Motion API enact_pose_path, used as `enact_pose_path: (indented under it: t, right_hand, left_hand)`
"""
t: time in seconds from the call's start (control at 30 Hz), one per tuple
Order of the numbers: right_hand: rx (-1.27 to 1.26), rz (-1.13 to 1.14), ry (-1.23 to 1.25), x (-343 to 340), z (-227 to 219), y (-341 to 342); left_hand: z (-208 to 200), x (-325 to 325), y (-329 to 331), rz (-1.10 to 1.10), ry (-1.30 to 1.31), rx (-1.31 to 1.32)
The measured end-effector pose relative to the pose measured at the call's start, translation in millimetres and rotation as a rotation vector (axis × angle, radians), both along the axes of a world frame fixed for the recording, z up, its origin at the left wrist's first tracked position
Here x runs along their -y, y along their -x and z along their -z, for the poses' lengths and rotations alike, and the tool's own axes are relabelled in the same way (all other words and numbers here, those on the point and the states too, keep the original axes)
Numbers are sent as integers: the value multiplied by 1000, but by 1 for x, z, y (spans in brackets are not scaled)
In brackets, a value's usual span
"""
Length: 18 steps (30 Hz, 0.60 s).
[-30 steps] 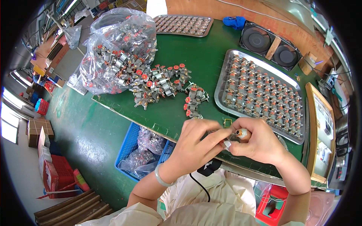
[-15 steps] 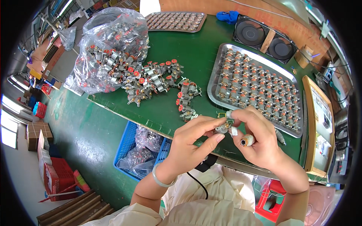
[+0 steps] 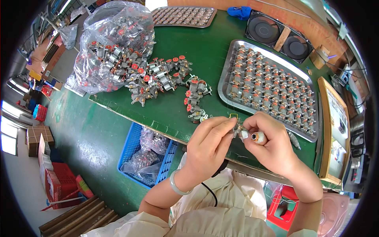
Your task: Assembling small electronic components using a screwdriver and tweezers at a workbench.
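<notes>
My left hand (image 3: 207,146) pinches a small metal electrical part (image 3: 237,128) over the near edge of the green bench. A thin yellow wire loop (image 3: 233,115) shows just beyond the fingertips; what it is attached to is hidden. My right hand (image 3: 272,144), fingers curled, meets the left at the part. It grips a slim tool (image 3: 258,137) with a pale, wrapped-looking handle whose dark round end points toward me; its kind cannot be told. Just beyond my left hand lies a short row of similar metal parts with red discs (image 3: 192,98).
A metal tray (image 3: 224,94) with rows of these parts stands at right, another tray (image 3: 213,19) at the back. An open plastic bag (image 3: 89,27) spills parts at left. Two black fans (image 3: 263,29) and a wooden frame (image 3: 324,130) border the bench. A blue crate (image 3: 123,152) sits below.
My left thumb has moved up and in, so the left fingers now cover more of the part. The right hand has turned slightly around the tool. The whole view has shifted a little.
</notes>
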State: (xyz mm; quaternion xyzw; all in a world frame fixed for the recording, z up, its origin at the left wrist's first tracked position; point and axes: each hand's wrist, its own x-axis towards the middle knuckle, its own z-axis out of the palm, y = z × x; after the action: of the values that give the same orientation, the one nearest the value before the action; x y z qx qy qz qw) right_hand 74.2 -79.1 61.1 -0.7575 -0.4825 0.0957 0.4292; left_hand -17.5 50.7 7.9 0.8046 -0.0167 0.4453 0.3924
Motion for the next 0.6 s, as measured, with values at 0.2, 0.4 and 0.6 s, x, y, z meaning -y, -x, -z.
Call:
enact_pose_path:
  t: [0.2,0.4,0.6]
  right_hand:
    - [-185,75,40,13,5,-25]
    - [66,36,102,16,19,-32]
    - [377,48,94,6,24,-22]
  left_hand:
    - [1,-3,19,270,729,-124]
    - [2,-16,33,638,1151,-265]
    - [11,-10,34,669,1082,-155]
